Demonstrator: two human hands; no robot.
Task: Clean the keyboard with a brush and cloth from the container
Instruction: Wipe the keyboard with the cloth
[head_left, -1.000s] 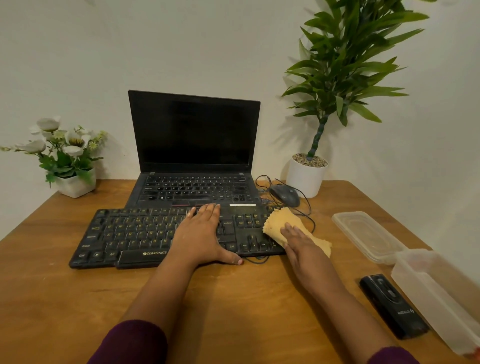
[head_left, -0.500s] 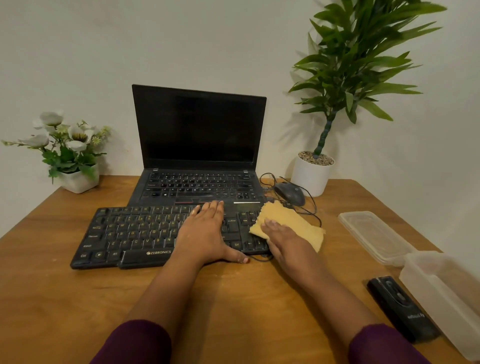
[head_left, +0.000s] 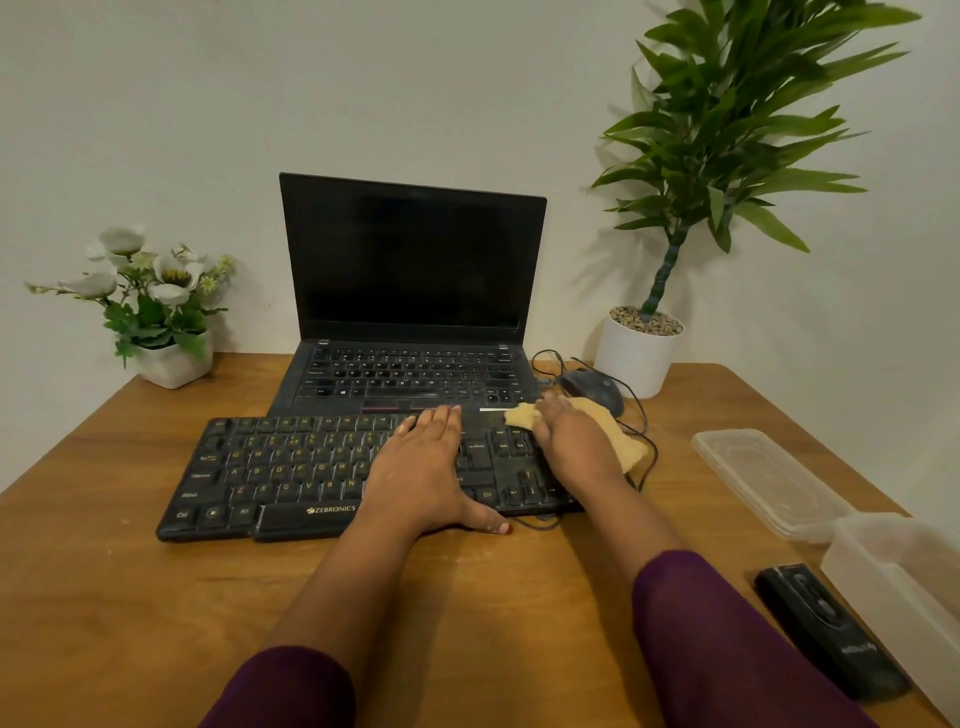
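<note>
My left hand (head_left: 421, 467) lay flat, fingers together, on one keyboard (head_left: 280, 467), right hand (head_left: 571, 441) pressed one cloth (head_left: 621, 441), fingers straight, at keyboard's right end

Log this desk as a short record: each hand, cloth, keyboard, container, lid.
left hand: flat on the keyboard near its middle, fingers straight
right hand: lies on the yellow cloth, pressing it down
yellow cloth: over the keyboard's far right corner, partly on the table
keyboard: black, lying before the open laptop
container: clear, open, at the table's right edge
lid: off, on the table beyond the container
</note>
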